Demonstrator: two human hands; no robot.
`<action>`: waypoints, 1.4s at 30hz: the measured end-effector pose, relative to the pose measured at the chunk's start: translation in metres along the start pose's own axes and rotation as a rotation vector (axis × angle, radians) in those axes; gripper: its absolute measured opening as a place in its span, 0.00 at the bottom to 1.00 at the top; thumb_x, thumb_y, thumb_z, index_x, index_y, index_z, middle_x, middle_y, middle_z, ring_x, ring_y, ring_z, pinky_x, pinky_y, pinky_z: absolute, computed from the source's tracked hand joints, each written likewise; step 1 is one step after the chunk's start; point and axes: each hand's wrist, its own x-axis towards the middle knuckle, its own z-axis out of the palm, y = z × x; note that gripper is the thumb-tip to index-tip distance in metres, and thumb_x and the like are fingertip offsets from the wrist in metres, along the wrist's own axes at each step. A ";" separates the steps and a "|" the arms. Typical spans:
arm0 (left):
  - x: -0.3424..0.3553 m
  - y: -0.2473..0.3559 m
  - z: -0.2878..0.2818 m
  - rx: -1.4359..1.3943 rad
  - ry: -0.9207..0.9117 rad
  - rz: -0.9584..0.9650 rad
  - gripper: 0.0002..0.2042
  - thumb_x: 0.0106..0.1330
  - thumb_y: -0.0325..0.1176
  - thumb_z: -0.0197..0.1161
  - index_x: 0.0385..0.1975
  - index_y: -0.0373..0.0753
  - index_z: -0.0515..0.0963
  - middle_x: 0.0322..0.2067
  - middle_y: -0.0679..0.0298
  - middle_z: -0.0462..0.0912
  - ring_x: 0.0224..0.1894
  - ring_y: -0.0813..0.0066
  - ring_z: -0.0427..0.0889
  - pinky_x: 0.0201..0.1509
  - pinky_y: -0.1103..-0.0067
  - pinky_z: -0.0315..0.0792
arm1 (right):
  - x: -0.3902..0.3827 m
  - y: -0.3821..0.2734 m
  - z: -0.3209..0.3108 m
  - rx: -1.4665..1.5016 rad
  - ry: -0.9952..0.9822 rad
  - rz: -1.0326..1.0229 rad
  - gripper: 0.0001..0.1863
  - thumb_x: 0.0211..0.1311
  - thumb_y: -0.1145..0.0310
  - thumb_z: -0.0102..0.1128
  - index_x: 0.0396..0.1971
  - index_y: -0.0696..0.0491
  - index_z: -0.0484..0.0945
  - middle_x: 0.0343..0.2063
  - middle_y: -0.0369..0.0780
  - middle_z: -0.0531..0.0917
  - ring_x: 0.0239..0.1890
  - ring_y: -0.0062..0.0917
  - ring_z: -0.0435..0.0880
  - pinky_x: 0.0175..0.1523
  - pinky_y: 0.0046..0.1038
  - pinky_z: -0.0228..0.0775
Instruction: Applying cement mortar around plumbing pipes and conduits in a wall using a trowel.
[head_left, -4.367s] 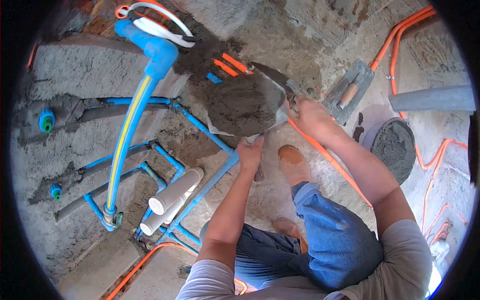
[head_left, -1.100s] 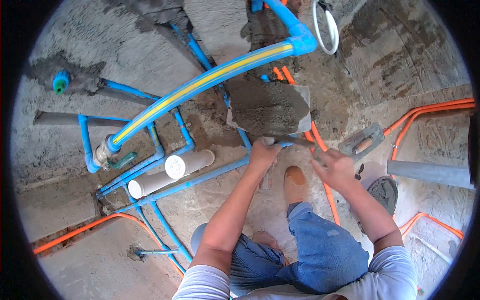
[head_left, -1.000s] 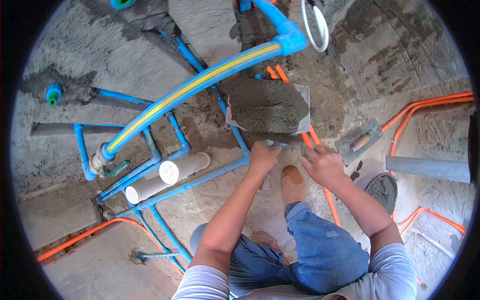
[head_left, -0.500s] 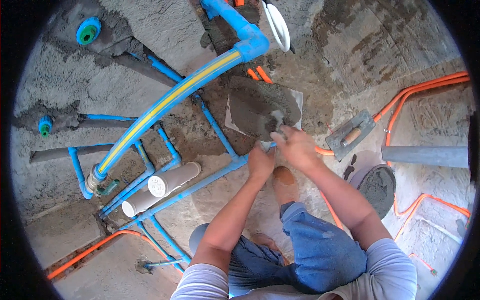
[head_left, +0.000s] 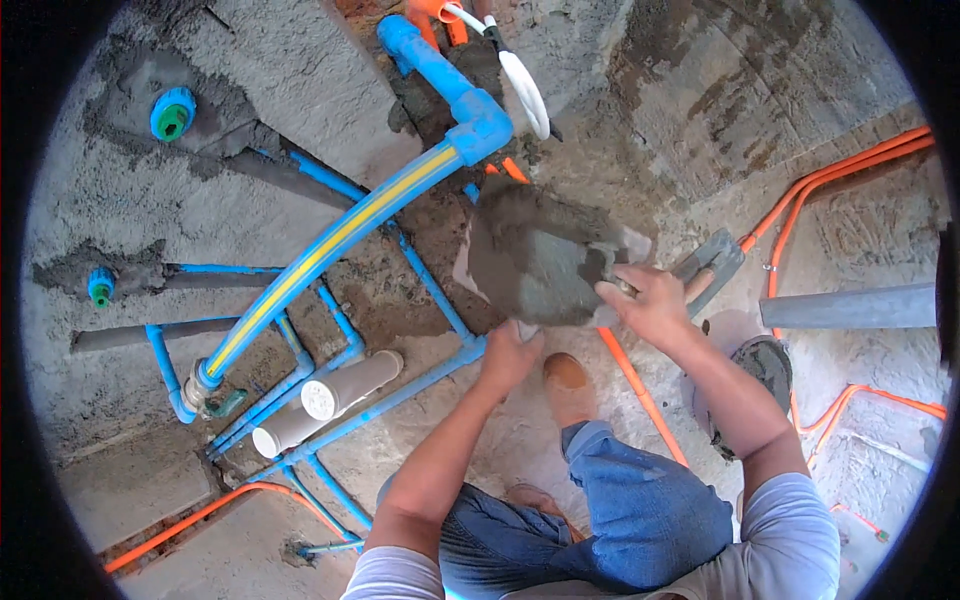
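Observation:
My left hand [head_left: 510,355] is closed on the near lower edge of a pale square board [head_left: 470,275] bearing a heap of wet dark mortar [head_left: 500,210]. In my right hand [head_left: 648,305] is the handle of a trowel, whose blade [head_left: 560,265] lies over the mortar, smeared grey, hiding part of it. Just right of that hand, a flat float [head_left: 720,250] with a wooden handle lies by orange conduits [head_left: 800,200]. A bucket of mortar [head_left: 760,375] stands beside my right forearm, partly hidden by it.
Blue pipes cross the left wall and floor [head_left: 430,285], with a thick yellow-striped pipe [head_left: 320,255] arching left of the board and white capped pipes [head_left: 350,390] below it. A coiled white cable [head_left: 525,95] hangs beyond. A grey bar [head_left: 850,307] juts at right; my boot [head_left: 567,380] is below.
My right hand has moved from the board's near edge up and rightward, bringing the trowel blade onto the mortar. The board appears lower in the view, and the surroundings have shifted with the camera.

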 end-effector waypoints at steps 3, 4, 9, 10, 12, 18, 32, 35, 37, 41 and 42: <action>0.037 -0.001 -0.019 -0.048 -0.013 -0.108 0.17 0.52 0.36 0.65 0.33 0.28 0.75 0.31 0.43 0.80 0.39 0.46 0.81 0.42 0.66 0.73 | 0.000 0.009 -0.001 0.145 -0.058 0.154 0.18 0.53 0.53 0.64 0.34 0.53 0.83 0.32 0.44 0.83 0.34 0.39 0.83 0.41 0.35 0.76; 0.038 -0.005 -0.032 -0.039 -0.009 -0.110 0.17 0.52 0.36 0.65 0.33 0.28 0.75 0.31 0.43 0.80 0.39 0.46 0.81 0.42 0.66 0.73 | -0.003 0.021 -0.009 0.155 -0.057 0.152 0.18 0.53 0.53 0.64 0.34 0.53 0.83 0.32 0.44 0.83 0.34 0.39 0.83 0.41 0.35 0.76; 0.036 0.022 -0.061 0.171 -0.162 -0.045 0.17 0.52 0.38 0.65 0.31 0.27 0.74 0.29 0.42 0.80 0.36 0.44 0.80 0.41 0.63 0.74 | 0.021 0.049 -0.043 -0.325 0.071 -0.303 0.14 0.49 0.56 0.66 0.29 0.51 0.82 0.21 0.40 0.77 0.26 0.33 0.80 0.32 0.32 0.73; 0.029 0.027 -0.058 0.272 -0.200 0.016 0.17 0.52 0.38 0.65 0.31 0.27 0.74 0.28 0.42 0.80 0.36 0.43 0.80 0.40 0.62 0.74 | 0.020 0.046 -0.042 -0.327 0.066 -0.291 0.14 0.49 0.56 0.66 0.29 0.51 0.82 0.21 0.40 0.77 0.26 0.33 0.80 0.32 0.32 0.73; 0.006 0.033 -0.048 0.343 -0.194 0.055 0.17 0.53 0.38 0.65 0.31 0.27 0.74 0.28 0.41 0.79 0.36 0.43 0.79 0.40 0.61 0.74 | 0.026 0.035 -0.041 -0.230 0.164 -0.293 0.13 0.50 0.57 0.65 0.27 0.52 0.81 0.19 0.39 0.74 0.25 0.32 0.78 0.29 0.33 0.72; 0.050 0.021 -0.009 0.054 -0.131 -0.085 0.16 0.54 0.38 0.64 0.29 0.27 0.74 0.28 0.41 0.79 0.35 0.45 0.80 0.39 0.62 0.74 | 0.015 0.010 0.010 0.242 0.083 0.175 0.17 0.51 0.56 0.65 0.35 0.54 0.82 0.29 0.44 0.82 0.32 0.40 0.83 0.35 0.38 0.75; 0.034 0.035 -0.085 0.759 -0.157 0.214 0.14 0.55 0.39 0.64 0.28 0.32 0.74 0.27 0.47 0.81 0.29 0.49 0.81 0.36 0.61 0.75 | 0.065 0.056 -0.048 -0.207 0.221 -0.635 0.18 0.43 0.62 0.66 0.37 0.52 0.80 0.27 0.37 0.75 0.29 0.31 0.76 0.32 0.34 0.68; 0.025 0.027 -0.083 0.823 -0.083 0.172 0.14 0.56 0.38 0.63 0.29 0.32 0.74 0.26 0.49 0.81 0.30 0.49 0.82 0.37 0.61 0.76 | 0.085 0.048 -0.038 -0.158 0.260 -0.704 0.21 0.41 0.62 0.66 0.39 0.52 0.80 0.30 0.38 0.76 0.31 0.32 0.76 0.33 0.35 0.67; 0.018 0.012 -0.076 0.802 -0.048 0.155 0.13 0.56 0.38 0.63 0.29 0.33 0.74 0.26 0.48 0.81 0.29 0.50 0.82 0.36 0.61 0.76 | 0.103 0.043 -0.026 -0.150 0.284 -0.738 0.22 0.41 0.63 0.66 0.41 0.52 0.79 0.31 0.38 0.75 0.32 0.32 0.76 0.35 0.35 0.66; 0.010 -0.011 -0.042 0.677 -0.099 0.020 0.15 0.56 0.38 0.63 0.32 0.31 0.74 0.28 0.46 0.81 0.32 0.49 0.82 0.37 0.60 0.75 | 0.143 0.039 -0.004 -0.166 0.361 -0.764 0.22 0.43 0.64 0.65 0.43 0.51 0.79 0.33 0.38 0.75 0.35 0.33 0.75 0.38 0.34 0.66; 0.010 -0.015 -0.034 0.515 -0.071 -0.083 0.16 0.55 0.38 0.63 0.33 0.29 0.74 0.28 0.45 0.81 0.33 0.45 0.81 0.39 0.59 0.75 | 0.152 0.036 0.000 -0.162 0.357 -0.772 0.22 0.43 0.64 0.65 0.43 0.51 0.79 0.33 0.38 0.75 0.35 0.33 0.75 0.38 0.34 0.66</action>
